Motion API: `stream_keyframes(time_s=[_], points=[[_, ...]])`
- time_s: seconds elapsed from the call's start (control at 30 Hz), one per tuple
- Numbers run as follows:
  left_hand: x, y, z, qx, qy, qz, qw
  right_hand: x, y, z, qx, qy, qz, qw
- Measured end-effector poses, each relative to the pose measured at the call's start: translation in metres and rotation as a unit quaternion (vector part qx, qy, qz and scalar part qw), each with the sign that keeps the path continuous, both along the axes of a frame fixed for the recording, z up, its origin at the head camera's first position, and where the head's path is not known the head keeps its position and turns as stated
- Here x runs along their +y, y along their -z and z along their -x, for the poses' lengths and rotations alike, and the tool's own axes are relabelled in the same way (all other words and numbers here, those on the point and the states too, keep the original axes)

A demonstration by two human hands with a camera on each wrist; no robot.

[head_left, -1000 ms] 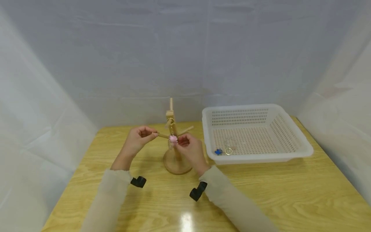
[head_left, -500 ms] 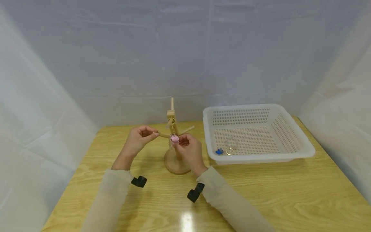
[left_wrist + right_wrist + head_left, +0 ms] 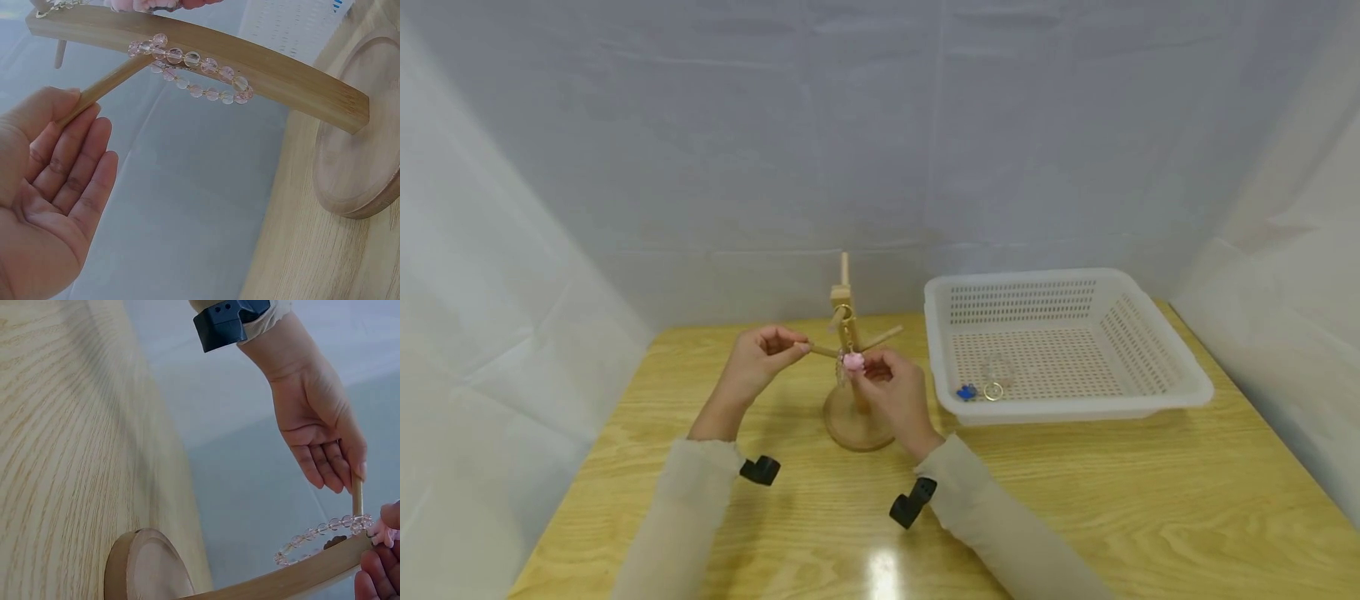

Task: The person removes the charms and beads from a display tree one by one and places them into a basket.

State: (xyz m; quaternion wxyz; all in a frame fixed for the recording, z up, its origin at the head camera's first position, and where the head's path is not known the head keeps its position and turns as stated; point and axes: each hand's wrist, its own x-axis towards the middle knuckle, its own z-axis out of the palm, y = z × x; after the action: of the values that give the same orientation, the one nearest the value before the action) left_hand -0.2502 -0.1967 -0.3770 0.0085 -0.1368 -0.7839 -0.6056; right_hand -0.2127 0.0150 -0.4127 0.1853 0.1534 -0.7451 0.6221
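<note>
My left hand point(image 3: 760, 362) pinches the end of a thin wooden peg point(image 3: 106, 89) on the left of a wooden stand point(image 3: 275, 75). A bracelet of clear and pink beads point(image 3: 209, 65) hangs on that peg, close to the post. My right hand point(image 3: 895, 387) pinches a small pink charm point(image 3: 853, 362) in front of the post. A gold chain joins the charm to a gold ring point(image 3: 844, 312), which hangs on the upper front peg. In the right wrist view only the right fingertips point(image 3: 378, 575) show, at the charm.
To the right stands a white perforated basket point(image 3: 1172, 400). Inside lie a blue charm point(image 3: 966, 392), a gold ring point(image 3: 993, 392) and a clear beaded bracelet point(image 3: 998, 367). The stand's round base point(image 3: 857, 429) rests on the wooden table. Another peg point(image 3: 882, 337) sticks out rightward.
The pink charm has turned and shifted slightly right in my right hand's fingers. My left hand still holds the peg end.
</note>
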Motion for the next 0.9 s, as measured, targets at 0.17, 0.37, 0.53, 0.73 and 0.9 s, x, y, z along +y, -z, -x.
stream_keyframes(time_s=[0.17,0.37,0.53,0.73,0.9], points=[[0.0,0.0,0.0,0.002,0.002,-0.006,1.0,0.002,-0.001,-0.004,-0.011,-0.009,-0.001,1.0],[0.0,0.0,0.0,0.007,0.006,-0.018,0.9998,0.003,-0.004,-0.009,-0.029,-0.021,0.005,0.999],[0.0,0.001,0.0,0.005,0.007,-0.022,0.9997,0.005,-0.008,-0.014,-0.037,-0.037,0.02,0.998],[0.0,0.002,0.001,0.003,0.006,-0.022,0.9997,0.008,-0.015,-0.018,-0.047,-0.051,0.024,0.997],[0.001,0.001,0.0,0.002,0.004,-0.016,0.9999,0.01,-0.02,-0.021,-0.041,-0.063,0.022,0.997]])
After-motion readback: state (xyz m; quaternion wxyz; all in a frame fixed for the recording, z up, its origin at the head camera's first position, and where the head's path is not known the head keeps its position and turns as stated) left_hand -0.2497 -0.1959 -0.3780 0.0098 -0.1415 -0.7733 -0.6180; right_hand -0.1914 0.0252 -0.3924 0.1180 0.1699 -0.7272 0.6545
